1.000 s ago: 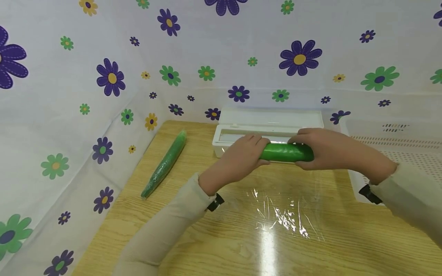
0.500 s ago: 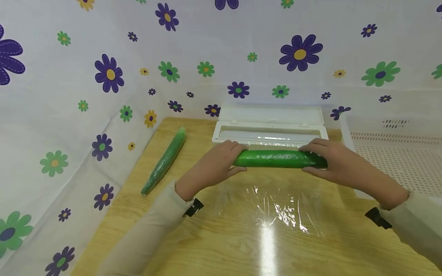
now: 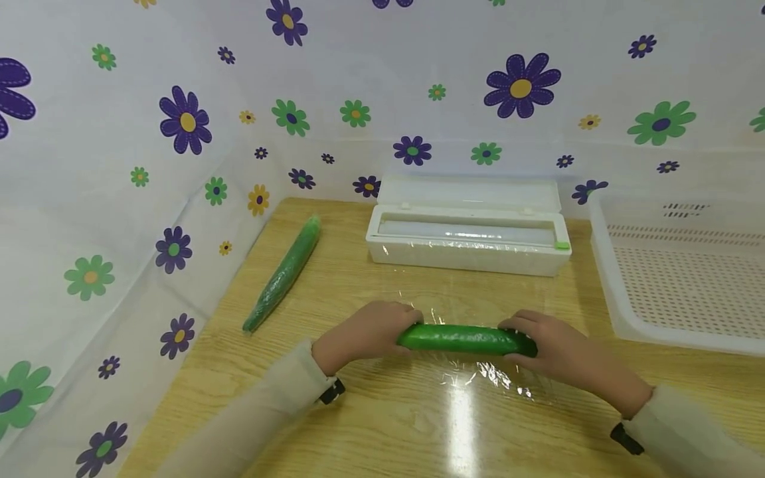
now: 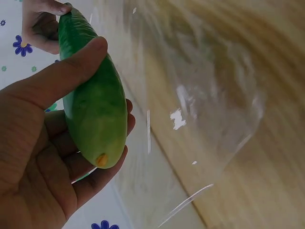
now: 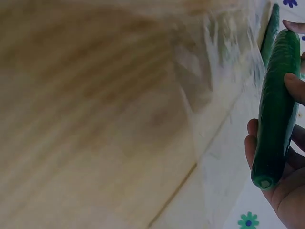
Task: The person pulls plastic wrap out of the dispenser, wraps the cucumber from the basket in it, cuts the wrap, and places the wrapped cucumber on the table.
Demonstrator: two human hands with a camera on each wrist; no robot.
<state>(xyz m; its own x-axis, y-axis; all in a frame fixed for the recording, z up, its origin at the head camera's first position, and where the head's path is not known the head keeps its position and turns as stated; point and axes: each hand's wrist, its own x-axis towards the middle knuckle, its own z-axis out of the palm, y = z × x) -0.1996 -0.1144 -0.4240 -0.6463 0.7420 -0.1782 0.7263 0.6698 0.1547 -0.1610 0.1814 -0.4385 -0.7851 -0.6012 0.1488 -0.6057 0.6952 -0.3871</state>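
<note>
Both hands hold one bright green cucumber (image 3: 463, 338) lengthwise, left to right, over the table. My left hand (image 3: 372, 337) grips its paler end, thumb on one side and fingers on the other, as the left wrist view shows. The darker end sits in my right hand (image 3: 558, 348), pinched between thumb and fingers. Beneath the cucumber, a sheet of clear cling film (image 3: 496, 375) spreads over the wood, wrinkled and shiny. It runs back to a white cling film dispenser (image 3: 469, 257) with its lid raised and a roll inside. Whether the cucumber touches the film cannot be told.
At the left, a second cucumber (image 3: 282, 275), wrapped in film, lies slanted on the wooden table (image 3: 239, 398). A white perforated basket (image 3: 621, 312) stands at the right. Behind everything hangs a white flower-patterned cloth (image 3: 454, 40).
The cucumber has come from in front of the dispenser toward me, over the film. My left hand has slid outward to the cucumber's end; my right hand still holds the other end.
</note>
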